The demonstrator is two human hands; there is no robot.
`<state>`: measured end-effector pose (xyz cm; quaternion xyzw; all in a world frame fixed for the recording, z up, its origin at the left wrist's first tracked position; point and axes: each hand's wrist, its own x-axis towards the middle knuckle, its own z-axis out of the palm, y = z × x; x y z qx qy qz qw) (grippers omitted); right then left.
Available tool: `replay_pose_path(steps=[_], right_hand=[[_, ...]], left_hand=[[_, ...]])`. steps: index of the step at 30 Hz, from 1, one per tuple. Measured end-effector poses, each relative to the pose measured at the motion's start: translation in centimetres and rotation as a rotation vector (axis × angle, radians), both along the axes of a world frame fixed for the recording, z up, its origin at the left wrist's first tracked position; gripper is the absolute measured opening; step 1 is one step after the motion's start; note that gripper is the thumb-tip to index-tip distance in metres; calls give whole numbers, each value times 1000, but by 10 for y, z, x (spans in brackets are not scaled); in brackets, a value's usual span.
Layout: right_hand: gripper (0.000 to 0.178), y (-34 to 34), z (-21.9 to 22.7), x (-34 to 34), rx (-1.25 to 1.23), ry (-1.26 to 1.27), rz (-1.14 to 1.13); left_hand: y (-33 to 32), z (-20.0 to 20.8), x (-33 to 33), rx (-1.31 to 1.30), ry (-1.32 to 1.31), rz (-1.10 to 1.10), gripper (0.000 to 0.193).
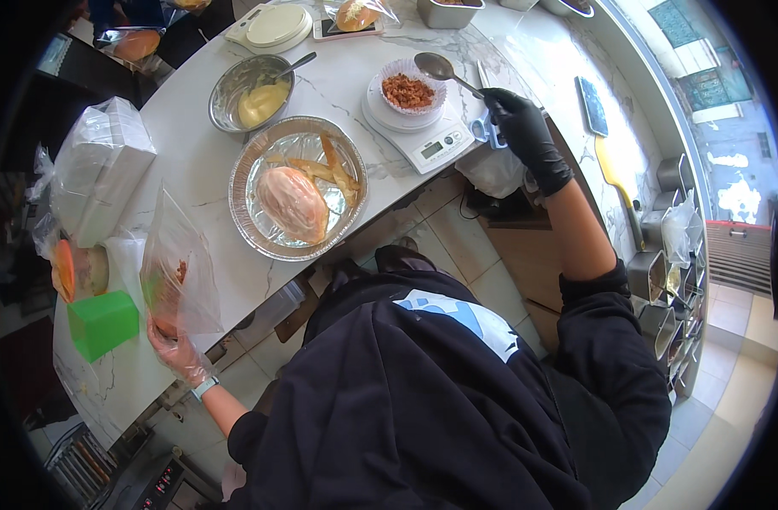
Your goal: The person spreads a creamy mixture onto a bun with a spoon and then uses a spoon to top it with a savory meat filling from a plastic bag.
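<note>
While the right hand (522, 132), black-gloved, closes its fingers round one spoon (435, 65), its arm stretched forward, the left hand (178, 350), clear-gloved, curls on one plastic bag's (198, 285) lower end, its arm angled outward. The spoon's bowl is by the rim of one paper cup (418, 111) of reddish-brown topping (408, 91), on one scale (437, 143). Between the hands sits one foil tray (245, 219) with one bun (291, 204); beyond, one steel bowl (222, 109) holds a second spoon (299, 63).

Held aslant by its handle, a metal spoon (440, 70), bowl end near the rim of a frilled white paper cup (403, 68) of reddish-brown crumbs (407, 91). Gripped at its lower end, a clear plastic bag (193, 255), reddish bits (182, 272) inside.
</note>
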<state>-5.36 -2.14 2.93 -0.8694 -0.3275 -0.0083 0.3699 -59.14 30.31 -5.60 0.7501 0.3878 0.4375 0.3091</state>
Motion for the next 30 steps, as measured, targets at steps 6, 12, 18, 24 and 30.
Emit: replay_pose_path(steps=[6,12,18,24,30], right_hand=[[23,-14,34,3,226,858,-7],[23,-18,38,4,213,872,-13],[23,-18,34,6,192,862,10],[26,-20,34,10,167,861,70],[27,-23,33,15,130,834,46]], left_hand=[[3,-5,-7,1,31,25,57],[3,-4,-5,-27,7,29,56],[1,-1,-3,-25,35,32,57],[4,-5,-6,-7,21,32,57],[6,-9,-8,-6,-11,10,57]])
